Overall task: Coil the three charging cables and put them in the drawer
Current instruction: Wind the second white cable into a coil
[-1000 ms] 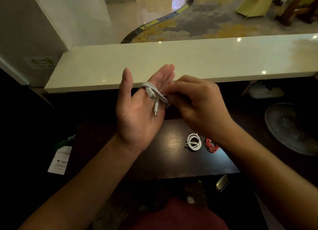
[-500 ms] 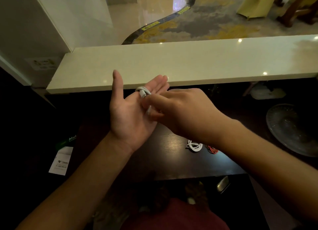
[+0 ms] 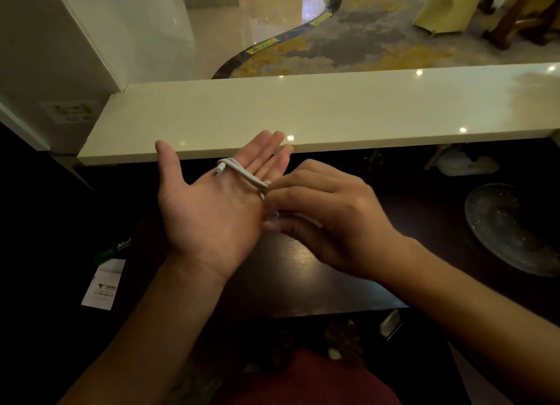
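My left hand (image 3: 212,210) is held palm up over the dark table, fingers straight. A white charging cable (image 3: 242,174) is wound in loops around its fingers, one plug end lying near the index finger base. My right hand (image 3: 327,219) sits at the left hand's little-finger side and pinches the cable's loose end there. The other two cables are hidden behind my right hand and arm. No drawer shows.
A cream marble ledge (image 3: 333,110) runs across just beyond my hands. The dark wooden table (image 3: 303,277) lies below them. A glass dish (image 3: 515,228) sits at the right, a white paper card (image 3: 103,286) and a green box (image 3: 115,250) at the left.
My right hand drew back to the right and lower, from over the left palm to its edge, pulling the cable end across. The coiled white and red cables on the table became hidden.
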A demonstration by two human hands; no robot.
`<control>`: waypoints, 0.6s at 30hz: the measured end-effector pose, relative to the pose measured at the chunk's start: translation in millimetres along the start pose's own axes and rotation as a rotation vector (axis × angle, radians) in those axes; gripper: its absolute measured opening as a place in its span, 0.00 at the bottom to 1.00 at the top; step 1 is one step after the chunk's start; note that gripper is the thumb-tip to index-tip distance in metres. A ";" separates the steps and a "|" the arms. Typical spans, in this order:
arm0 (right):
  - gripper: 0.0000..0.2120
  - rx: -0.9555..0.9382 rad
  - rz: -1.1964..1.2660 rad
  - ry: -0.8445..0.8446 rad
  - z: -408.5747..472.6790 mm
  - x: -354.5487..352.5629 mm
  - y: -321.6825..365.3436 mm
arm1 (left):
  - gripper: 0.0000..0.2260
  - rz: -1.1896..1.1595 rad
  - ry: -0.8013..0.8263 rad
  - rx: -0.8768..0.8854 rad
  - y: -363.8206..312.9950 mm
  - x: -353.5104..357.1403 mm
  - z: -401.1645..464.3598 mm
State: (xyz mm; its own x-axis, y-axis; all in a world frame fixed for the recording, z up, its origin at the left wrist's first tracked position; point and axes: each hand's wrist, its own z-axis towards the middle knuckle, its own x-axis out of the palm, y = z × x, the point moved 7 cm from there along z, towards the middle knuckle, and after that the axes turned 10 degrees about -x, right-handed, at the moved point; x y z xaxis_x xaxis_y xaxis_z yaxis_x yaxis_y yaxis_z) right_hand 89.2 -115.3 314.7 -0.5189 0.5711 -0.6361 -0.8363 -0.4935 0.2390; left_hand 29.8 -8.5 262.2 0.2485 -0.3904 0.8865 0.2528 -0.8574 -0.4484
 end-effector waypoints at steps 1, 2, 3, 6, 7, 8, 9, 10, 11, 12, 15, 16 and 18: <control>0.07 -0.007 -0.028 0.012 -2.6 4.4 -1.0 | 0.48 0.005 -0.043 0.028 0.8 -2.1 0.6; 0.07 -0.018 -0.071 0.016 -5.1 8.6 -2.1 | 0.48 0.031 -0.080 0.045 2.3 -4.1 1.0; 0.07 -0.025 -0.118 0.010 -7.4 11.1 -3.1 | 0.47 0.061 -0.095 0.054 2.9 -4.1 1.6; 0.12 0.017 -0.081 0.077 -12.1 13.9 -4.9 | 0.44 0.094 -0.063 0.074 -2.7 -0.9 1.1; 0.15 0.064 0.005 0.112 -14.8 12.6 -6.2 | 0.43 0.116 -0.044 0.068 -5.8 1.5 0.5; 0.17 0.138 0.108 0.107 -17.8 8.4 -9.1 | 0.41 0.132 -0.010 0.053 -8.0 5.2 -0.2; 0.15 0.232 0.207 0.040 -19.5 1.0 -13.6 | 0.40 0.132 0.037 0.024 -8.4 8.1 -0.3; 0.09 0.333 0.285 -0.086 -22.2 -8.8 -21.9 | 0.38 0.133 0.086 -0.014 -7.1 11.5 -0.7; 0.04 0.442 0.349 -0.236 -26.3 -18.2 -33.9 | 0.37 0.144 0.122 -0.048 -4.5 14.3 -1.9; 0.04 0.566 0.412 -0.377 -31.8 -24.6 -49.3 | 0.36 0.149 0.155 -0.083 -1.3 15.7 -3.1; 0.08 0.857 0.649 -0.471 -40.8 -15.0 -86.2 | 0.36 0.101 0.266 -0.181 10.2 19.1 -3.9; 0.10 0.909 0.709 -0.414 -41.8 -6.9 -91.9 | 0.36 0.087 0.303 -0.217 15.5 21.2 -3.1; 0.13 0.932 0.838 -0.247 -43.0 12.5 -92.6 | 0.38 0.068 0.371 -0.270 24.8 24.3 -2.1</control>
State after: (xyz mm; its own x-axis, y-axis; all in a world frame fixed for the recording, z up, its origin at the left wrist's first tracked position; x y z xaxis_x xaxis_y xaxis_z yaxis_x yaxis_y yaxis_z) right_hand 167.8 -90.6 253.1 -0.8807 0.4656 0.0873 0.0064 -0.1725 0.9850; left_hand 40.2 -40.0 272.8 -0.1079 -0.5004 0.8590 -0.0172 -0.8630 -0.5049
